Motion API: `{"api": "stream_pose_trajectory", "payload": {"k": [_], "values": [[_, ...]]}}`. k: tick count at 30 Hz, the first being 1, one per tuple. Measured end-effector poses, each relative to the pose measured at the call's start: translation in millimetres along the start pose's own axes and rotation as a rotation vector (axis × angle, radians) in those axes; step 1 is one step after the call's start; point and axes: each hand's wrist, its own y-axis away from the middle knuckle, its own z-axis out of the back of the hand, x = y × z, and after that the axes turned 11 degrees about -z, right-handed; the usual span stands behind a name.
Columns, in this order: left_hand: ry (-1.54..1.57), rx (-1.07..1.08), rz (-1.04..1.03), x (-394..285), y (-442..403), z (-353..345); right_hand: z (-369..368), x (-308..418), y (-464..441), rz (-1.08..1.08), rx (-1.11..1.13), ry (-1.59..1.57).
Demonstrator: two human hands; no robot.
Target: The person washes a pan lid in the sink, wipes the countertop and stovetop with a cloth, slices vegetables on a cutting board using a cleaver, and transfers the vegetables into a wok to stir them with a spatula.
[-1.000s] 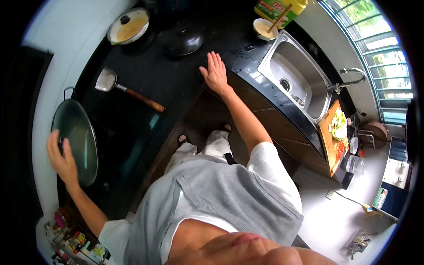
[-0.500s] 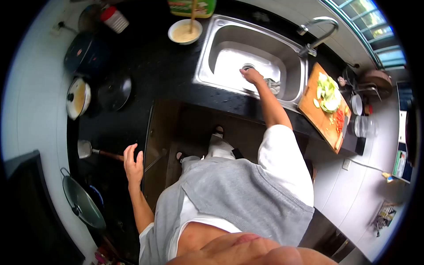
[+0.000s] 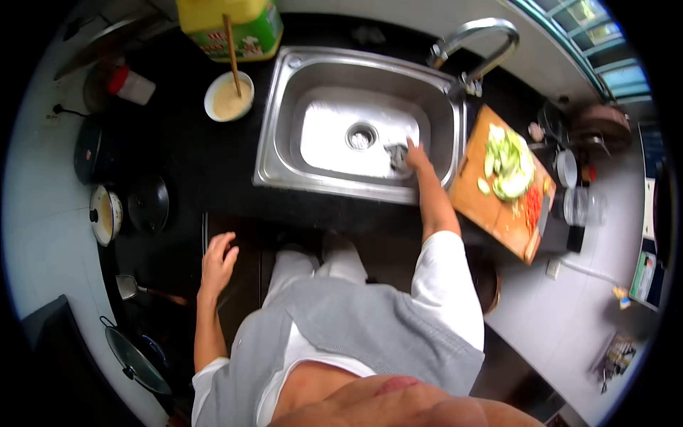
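My right hand point(image 3: 415, 155) is down in the steel sink point(image 3: 267, 153), right beside a crumpled grey cloth point(image 3: 396, 156). Its fingers are partly hidden, and whether they grip the cloth is unclear. My left hand point(image 3: 218, 260) hangs in the air before the counter's front edge, holding nothing, thumb apart from loosely bent fingers. Right of the sink lies a wooden cutting board point(image 3: 478, 201) with cut green vegetable point(image 3: 509, 162), chopped red pieces point(image 3: 533, 207) and a knife point(image 3: 544, 214).
A white bowl point(image 3: 214, 98) with batter and chopsticks point(image 3: 231, 55) stands left of the sink, near a yellow-green jug point(image 3: 235, 30). The faucet point(image 3: 491, 27) arches behind. Farther left are a black lid point(image 3: 149, 204), a lidded pan point(image 3: 105, 215), a spatula point(image 3: 128, 287) and a wok lid point(image 3: 139, 359).
The view has shifted from the stove to the sink. My right hand has gone from the counter edge into the sink, then rightward to the cloth. My left hand has left the wok lid.
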Motion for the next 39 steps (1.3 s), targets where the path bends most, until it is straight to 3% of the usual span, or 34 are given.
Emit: {"api": "stream_pose_trajectory", "payload": {"k": [2, 5, 8, 10, 11, 12, 14, 16, 18, 20, 22, 23, 24, 26, 27, 28, 30, 31, 32, 35, 37, 38, 39], "values": [[-0.018, 0.017, 0.029, -2, -2, 7, -14, 2, -9, -0.004, 0.107, 0.103], [0.003, 0.019, 0.031, -2, -17, 14, -10, 23, 5, 0.061, 0.026, 0.234], [0.131, 0.038, -0.087, -3, -55, 12, 44, 62, 44, 0.077, -0.172, -0.122], [0.214, 0.092, -0.217, -5, -92, 0, 70, 86, 74, 0.121, -0.249, -0.11], [0.276, 0.143, -0.252, -10, -112, -7, 71, 87, 75, 0.233, -0.157, -0.045], [0.336, 0.198, -0.289, -14, -132, -17, 69, 89, 76, 0.403, -0.242, -0.03], [0.553, 0.32, -0.295, -9, -170, -56, 79, 111, 73, 0.361, -0.379, -0.32], [0.932, 0.507, 0.029, -21, -199, -89, 88, 137, 88, 0.247, -0.312, -0.879], [1.326, 0.533, 0.414, -38, -221, -119, 91, 160, 118, 0.263, -0.294, -0.933], [1.592, 0.476, 0.761, -48, -243, -148, 70, 166, 127, 0.252, -0.224, -0.998], [1.705, 0.221, 0.959, -52, -260, -177, 72, 179, 160, 0.259, -0.083, -1.095], [1.708, 0.21, 0.713, -31, -268, -207, 62, 177, 160, 0.346, -0.148, -1.076], [1.709, 0.146, 0.666, -29, -273, -214, 67, 175, 168, 0.333, -0.149, -1.044], [1.755, 0.041, 0.653, -49, -277, -199, 71, 168, 160, 0.307, -0.085, -1.365], [1.801, 0.11, 0.606, -60, -278, -194, 69, 162, 147, 0.282, -0.108, -1.386], [1.847, 0.163, 0.558, -65, -278, -193, 65, 158, 132, 0.337, -0.299, -1.229], [1.81, 0.137, 0.555, -97, -275, -184, 59, 153, 113, 0.246, -0.004, -1.463], [1.822, 0.106, 0.492, -100, -278, -197, 69, 149, 114, 0.215, 0.446, -1.742], [1.835, 0.064, 0.426, -100, -280, -208, 80, 152, 123, 0.219, 0.618, -1.905], [1.569, -0.015, 0.219, -111, -282, -211, 82, 140, 106, 0.259, 0.474, -1.733], [1.459, 0.058, 0.281, -122, -274, -201, 92, 141, 102, 0.232, 0.357, -1.657], [1.459, 0.145, 0.323, -127, -268, -191, 98, 145, 103, 0.252, 0.403, -1.623], [1.471, 0.09, 0.327, -124, -269, -191, 103, 147, 103, 0.358, 0.408, -1.542]]}}
